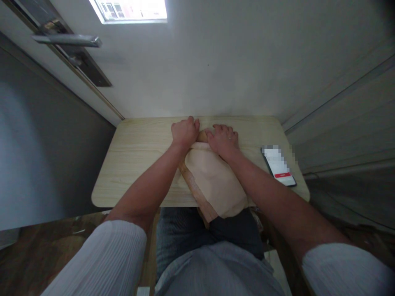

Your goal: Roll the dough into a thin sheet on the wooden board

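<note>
A wide, thin sheet of pale dough (216, 176) lies over a wooden board (197, 191), its near edge drooping past the table's front edge. Across the far end of the dough, a short stretch of a wooden rolling pin (202, 136) shows between my hands. My left hand (185, 132) is closed around the pin's left part, knuckles up. On the right part rests my right hand (225, 140), its fingers curved over the pin and its thumb along the near side. Both ends of the pin are hidden under the hands.
The light wood table (132, 164) stands against a pale door with a metal handle (66, 40) and a small window (135, 9). A phone (279, 166) with a lit screen lies near the table's right edge. My legs (179, 234) are under the front edge.
</note>
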